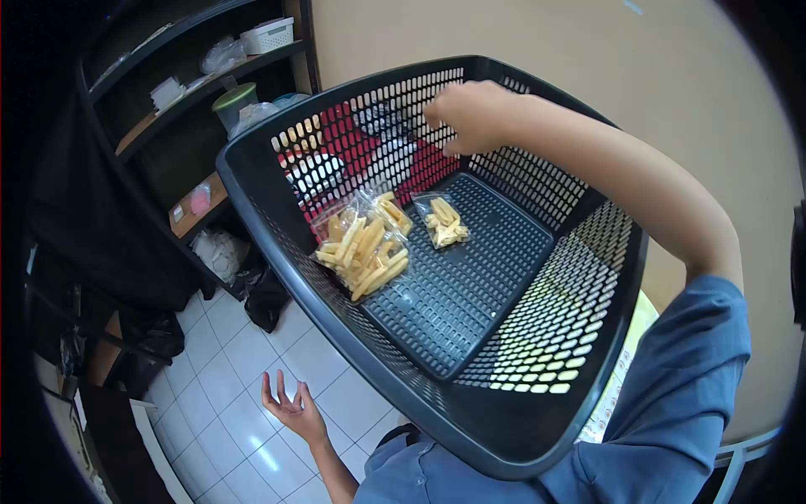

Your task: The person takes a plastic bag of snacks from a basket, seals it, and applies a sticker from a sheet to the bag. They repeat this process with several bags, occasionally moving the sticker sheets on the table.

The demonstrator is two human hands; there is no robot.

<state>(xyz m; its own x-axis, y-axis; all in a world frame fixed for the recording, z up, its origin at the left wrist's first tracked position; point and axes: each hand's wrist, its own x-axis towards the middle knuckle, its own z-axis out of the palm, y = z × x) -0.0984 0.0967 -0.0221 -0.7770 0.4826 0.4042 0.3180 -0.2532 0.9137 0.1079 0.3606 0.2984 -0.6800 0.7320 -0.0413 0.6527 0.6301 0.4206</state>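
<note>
A large black plastic basket (302, 290) with slotted walls is tilted in front of my body. Inside it, toward the left wall, lie clear plastic bags of pale yellow sticks that look like French fries (365, 252). A smaller bag of the same sticks (443, 223) lies apart on the basket floor. My right hand (474, 113) reaches over the basket near its far wall, fingers loosely curled and apart, with nothing visible in them. Below and outside the basket's left side, my left hand (294, 410) is held up over the floor, open, touching nothing.
Dark shelves (189, 88) stand at the left, bearing a white basket (269, 35), a green-lidded container (235, 101) and plastic bags. A black bag (267, 298) sits on the white tiled floor (243, 420). A beige wall (638, 67) rises behind. Red and white items show through the basket's slots.
</note>
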